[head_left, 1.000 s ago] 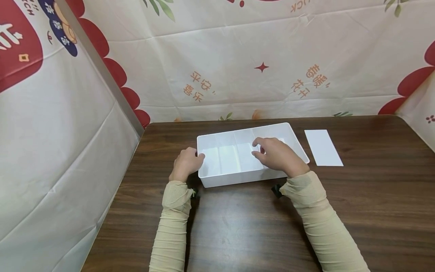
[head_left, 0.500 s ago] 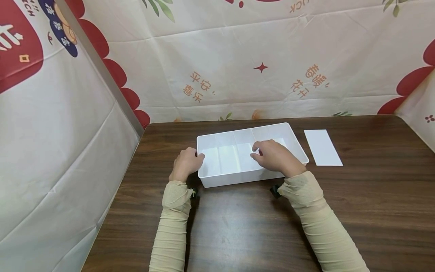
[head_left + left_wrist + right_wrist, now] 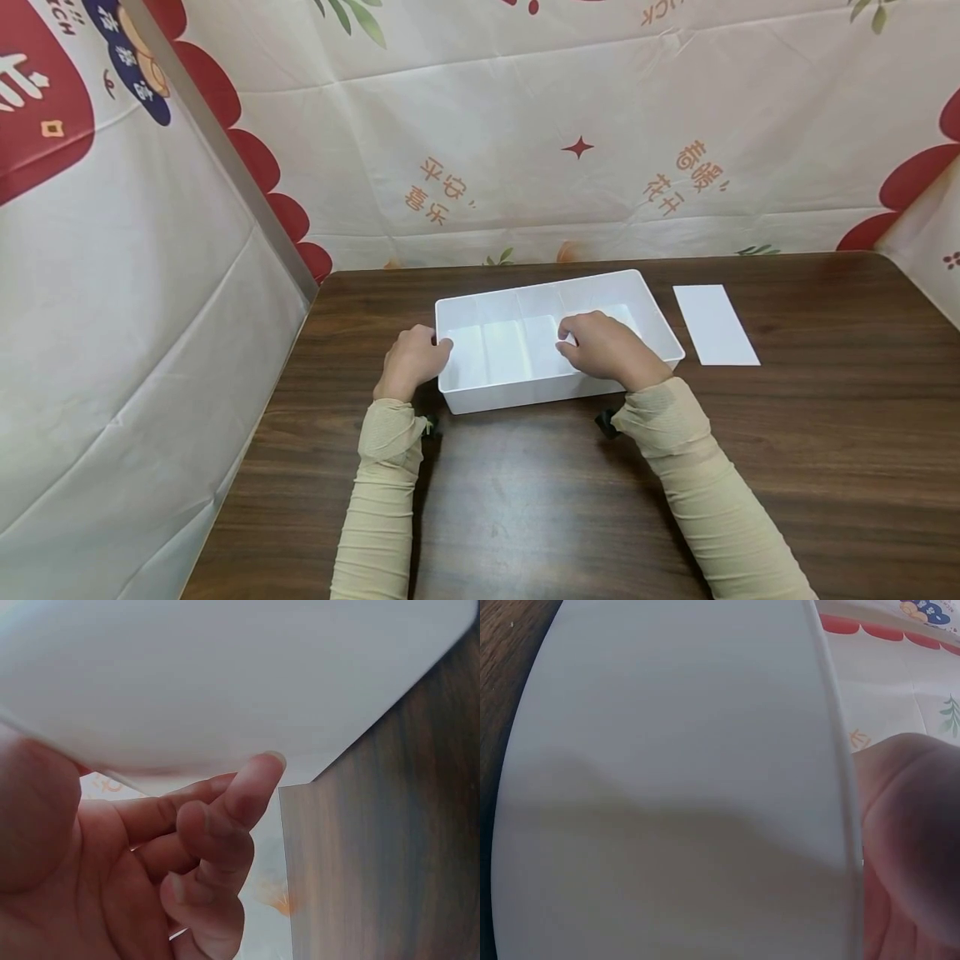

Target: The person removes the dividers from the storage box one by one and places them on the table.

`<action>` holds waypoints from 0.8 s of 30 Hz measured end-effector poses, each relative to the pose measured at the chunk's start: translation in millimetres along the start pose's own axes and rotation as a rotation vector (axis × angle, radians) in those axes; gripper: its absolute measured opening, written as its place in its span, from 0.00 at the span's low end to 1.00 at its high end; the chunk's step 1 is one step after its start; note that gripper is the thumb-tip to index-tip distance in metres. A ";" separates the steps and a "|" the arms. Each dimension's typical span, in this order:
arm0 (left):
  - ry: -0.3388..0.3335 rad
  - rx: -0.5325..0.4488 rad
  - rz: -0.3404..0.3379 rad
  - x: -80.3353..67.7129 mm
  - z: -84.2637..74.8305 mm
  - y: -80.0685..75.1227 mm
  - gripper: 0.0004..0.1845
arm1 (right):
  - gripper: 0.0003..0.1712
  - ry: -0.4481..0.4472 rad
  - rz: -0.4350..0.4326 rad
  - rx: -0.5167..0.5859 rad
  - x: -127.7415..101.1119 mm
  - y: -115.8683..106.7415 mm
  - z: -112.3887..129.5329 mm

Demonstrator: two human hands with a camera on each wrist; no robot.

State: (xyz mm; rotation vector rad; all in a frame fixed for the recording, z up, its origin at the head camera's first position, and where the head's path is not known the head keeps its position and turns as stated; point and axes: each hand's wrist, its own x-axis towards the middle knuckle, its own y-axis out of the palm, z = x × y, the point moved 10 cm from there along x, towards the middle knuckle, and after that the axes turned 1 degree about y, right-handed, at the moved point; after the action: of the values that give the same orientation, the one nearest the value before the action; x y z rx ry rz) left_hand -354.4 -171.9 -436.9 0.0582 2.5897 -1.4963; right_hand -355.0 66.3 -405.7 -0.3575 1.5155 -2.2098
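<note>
The white divided organizer box [image 3: 555,342] sits on the desk [image 3: 525,500]. Left hand [image 3: 408,362] grip is clamped on its left end wall. Right hand [image 3: 611,350] pinches a white divider panel [image 3: 564,335] inside the box.

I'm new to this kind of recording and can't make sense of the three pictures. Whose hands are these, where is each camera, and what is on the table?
No machine here: a person works with bare hands. The wide picture comes from a camera on their head; the two blurry close-ups come from cameras on each wrist. On the brown table stands a white plastic box with dividers inside. The left hand holds the box's left end, thumb over the rim. The right hand reaches into the box and seems to pinch a white divider. A loose white panel lies flat to the right of the box.
</note>
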 end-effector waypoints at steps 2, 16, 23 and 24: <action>0.000 -0.002 0.001 0.0 -0.5 -0.1 0.18 | 0.10 0.001 -0.001 -0.007 0.3 0.0 -0.6; -0.018 0.006 0.012 0.5 0.4 1.3 0.18 | 0.09 -0.007 -0.041 -0.050 2.3 -2.3 -0.8; -0.015 0.002 0.008 -0.1 0.2 2.2 0.17 | 0.08 -0.010 -0.047 -0.044 1.6 -1.8 -0.7; -0.015 0.001 0.008 -0.3 0.1 2.4 0.17 | 0.08 -0.010 -0.047 -0.043 1.4 -1.6 -0.8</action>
State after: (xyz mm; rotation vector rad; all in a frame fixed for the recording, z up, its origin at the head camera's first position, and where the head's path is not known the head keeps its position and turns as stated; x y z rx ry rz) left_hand -353.8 -170.8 -438.9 0.0569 2.5744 -1.4900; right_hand -356.9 66.9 -404.6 -0.4213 1.5671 -2.2106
